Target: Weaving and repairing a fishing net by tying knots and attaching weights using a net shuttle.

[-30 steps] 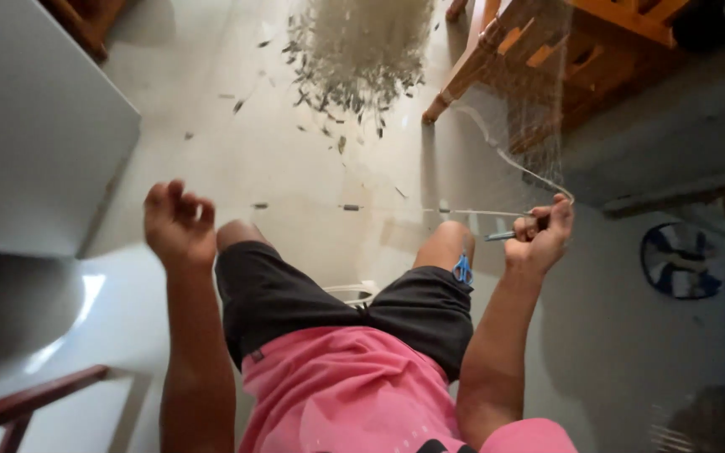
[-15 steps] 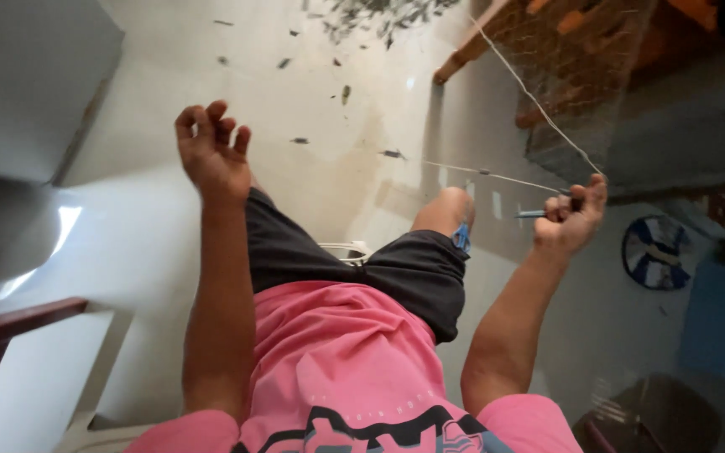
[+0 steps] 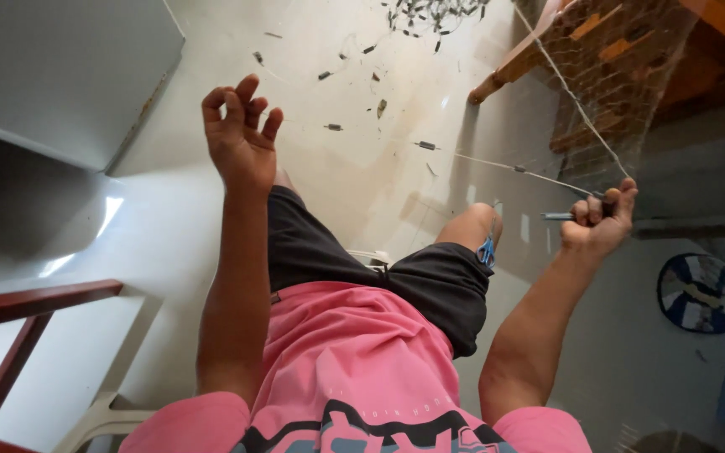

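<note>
Net-mending in hand: right hand (image 3: 599, 220) fisted on slim metal-tipped tool beside fine mesh fishing net (image 3: 631, 92), left hand (image 3: 239, 138) raised, fingers loosely spread, empty; likely tensions cord.

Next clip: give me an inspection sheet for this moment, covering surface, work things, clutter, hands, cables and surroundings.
Surface: pale glossy floor with glare.
Work things: fine net stretched from a wooden frame; thin line with small weights running to the right hand.
Clutter: small dark weights scattered on the floor; blue scissors by the knee.
Hands: left hand raised, fingers spread, holding nothing visible; right hand shut on a thin tool and the line.
Cables: nothing seen.
Surroundings: white plastic chair, grey cabinet, round fan.
</note>
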